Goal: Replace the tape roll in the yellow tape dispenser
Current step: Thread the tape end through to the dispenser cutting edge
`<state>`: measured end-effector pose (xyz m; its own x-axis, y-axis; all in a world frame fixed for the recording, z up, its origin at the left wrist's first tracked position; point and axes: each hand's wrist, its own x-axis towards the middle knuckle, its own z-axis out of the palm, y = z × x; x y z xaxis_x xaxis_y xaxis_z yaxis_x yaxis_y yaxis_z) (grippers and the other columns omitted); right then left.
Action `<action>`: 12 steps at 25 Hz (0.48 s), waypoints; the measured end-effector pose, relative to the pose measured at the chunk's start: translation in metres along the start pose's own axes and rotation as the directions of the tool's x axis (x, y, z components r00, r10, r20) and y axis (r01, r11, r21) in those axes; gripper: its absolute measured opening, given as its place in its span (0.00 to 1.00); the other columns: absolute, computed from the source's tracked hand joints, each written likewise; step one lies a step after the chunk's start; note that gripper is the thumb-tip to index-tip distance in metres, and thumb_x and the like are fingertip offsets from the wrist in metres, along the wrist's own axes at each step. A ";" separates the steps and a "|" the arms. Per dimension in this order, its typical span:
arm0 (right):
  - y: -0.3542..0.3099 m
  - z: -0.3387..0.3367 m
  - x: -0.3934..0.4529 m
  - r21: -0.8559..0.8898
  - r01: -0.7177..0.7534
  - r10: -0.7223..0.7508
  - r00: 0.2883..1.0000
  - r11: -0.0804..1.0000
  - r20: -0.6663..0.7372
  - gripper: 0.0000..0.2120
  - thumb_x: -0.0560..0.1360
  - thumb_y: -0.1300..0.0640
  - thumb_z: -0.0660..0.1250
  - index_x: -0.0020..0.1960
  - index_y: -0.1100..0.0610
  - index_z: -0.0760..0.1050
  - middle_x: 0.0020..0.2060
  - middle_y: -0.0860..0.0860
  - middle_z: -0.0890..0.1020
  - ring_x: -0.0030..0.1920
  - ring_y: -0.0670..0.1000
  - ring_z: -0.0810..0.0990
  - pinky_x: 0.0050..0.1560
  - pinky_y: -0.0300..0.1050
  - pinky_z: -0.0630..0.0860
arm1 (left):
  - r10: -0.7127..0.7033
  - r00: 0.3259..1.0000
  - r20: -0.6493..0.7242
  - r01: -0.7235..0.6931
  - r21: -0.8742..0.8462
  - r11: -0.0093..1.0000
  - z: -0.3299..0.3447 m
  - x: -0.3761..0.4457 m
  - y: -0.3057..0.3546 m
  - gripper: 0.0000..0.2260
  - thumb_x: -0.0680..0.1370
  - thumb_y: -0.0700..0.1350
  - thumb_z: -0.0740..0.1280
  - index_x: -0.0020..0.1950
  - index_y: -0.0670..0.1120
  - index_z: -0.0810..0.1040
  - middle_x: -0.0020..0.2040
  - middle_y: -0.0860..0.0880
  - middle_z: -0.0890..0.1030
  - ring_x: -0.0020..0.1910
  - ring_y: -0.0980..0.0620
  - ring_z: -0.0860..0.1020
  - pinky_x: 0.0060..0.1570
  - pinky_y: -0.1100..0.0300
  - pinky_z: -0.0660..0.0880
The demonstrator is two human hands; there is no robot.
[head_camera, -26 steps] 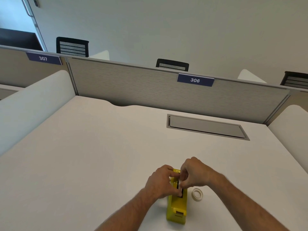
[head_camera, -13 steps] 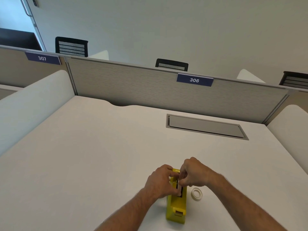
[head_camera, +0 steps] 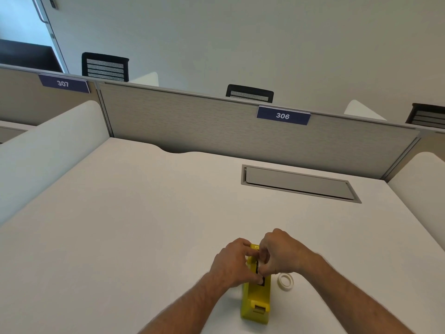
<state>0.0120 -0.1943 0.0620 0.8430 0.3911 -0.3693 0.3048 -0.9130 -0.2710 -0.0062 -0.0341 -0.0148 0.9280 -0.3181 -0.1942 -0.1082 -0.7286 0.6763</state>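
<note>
— What's on the head view?

— I see the yellow tape dispenser (head_camera: 255, 298) standing on the white surface (head_camera: 134, 225) at about 6 o'clock in the frame, its cutter end toward me. A white tape roll (head_camera: 286, 282) lies flat on the surface just beside it, at its 3 o'clock, apart from both hands.

— And the grips?

— My left hand (head_camera: 232, 265) is curled around the dispenser's left side, thumb on top. My right hand (head_camera: 280, 255) sits over the far half of the dispenser, fingers bunched and pinching something at the dark slot in its top; I cannot tell what, since the fingers hide it.

— Anything else?

— A grey recessed hatch (head_camera: 298, 183) at 1 o'clock, and a partition (head_camera: 192, 121) at 12 o'clock with a blue plate reading 306 (head_camera: 283, 115).
</note>
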 end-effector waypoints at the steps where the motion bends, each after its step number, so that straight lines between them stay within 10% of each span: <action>1: 0.000 0.001 0.000 0.002 0.002 -0.002 1.000 1.000 -0.007 0.11 0.62 0.50 0.77 0.41 0.55 0.85 0.32 0.48 0.84 0.31 0.45 0.80 0.36 0.40 0.81 | 0.000 1.000 -0.004 0.000 -0.002 1.000 0.000 0.000 0.000 0.31 0.60 0.61 0.80 0.62 0.60 0.80 0.66 0.60 0.72 0.59 0.55 0.76 0.57 0.54 0.77; 12: 0.004 0.002 0.003 0.086 0.001 0.000 1.000 0.996 -0.018 0.08 0.69 0.53 0.76 0.45 0.56 0.86 0.36 0.50 0.86 0.33 0.47 0.83 0.40 0.43 0.84 | -0.003 1.000 -0.010 0.003 0.009 1.000 0.003 0.001 -0.002 0.32 0.60 0.61 0.80 0.63 0.59 0.79 0.67 0.59 0.73 0.59 0.55 0.76 0.56 0.54 0.78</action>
<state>0.0151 -0.1962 0.0581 0.8509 0.3885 -0.3536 0.2664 -0.8992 -0.3471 -0.0055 -0.0349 -0.0181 0.9317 -0.3098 -0.1894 -0.1083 -0.7349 0.6695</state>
